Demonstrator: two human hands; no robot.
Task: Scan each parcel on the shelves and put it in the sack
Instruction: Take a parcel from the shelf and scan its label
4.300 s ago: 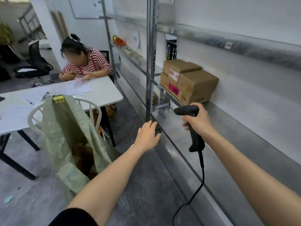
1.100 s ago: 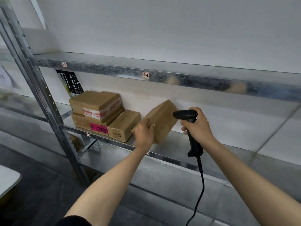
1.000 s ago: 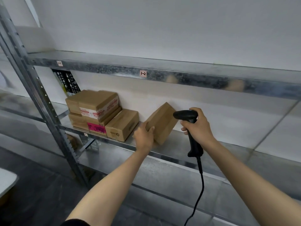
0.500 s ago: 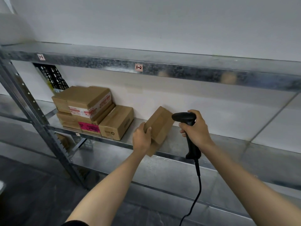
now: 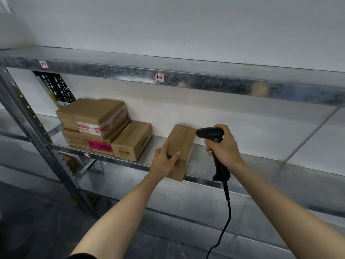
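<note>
My left hand [image 5: 165,161] grips the near end of a plain brown cardboard parcel [image 5: 182,144], which sticks out over the front edge of the metal shelf [image 5: 242,161]. My right hand [image 5: 225,146] holds a black corded barcode scanner [image 5: 214,144] by its handle; the scanner's head is right beside the parcel's far right corner. Three more parcels are stacked to the left on the same shelf: a taped one on top [image 5: 93,116], one with a pink label below [image 5: 84,140], and a smaller box [image 5: 132,141] beside them. The sack is out of view.
An upper shelf beam [image 5: 186,81] with small labels runs across above the parcels. A perforated metal upright [image 5: 37,139] stands at the left. A black crate [image 5: 56,86] sits behind the stack. A lower shelf [image 5: 186,200] lies below. The scanner cable [image 5: 226,212] hangs down.
My left hand has pulled the parcel toward me, so it now overhangs the shelf edge, and tilted it flatter. The scanner has stayed beside it. The view has shifted slightly right.
</note>
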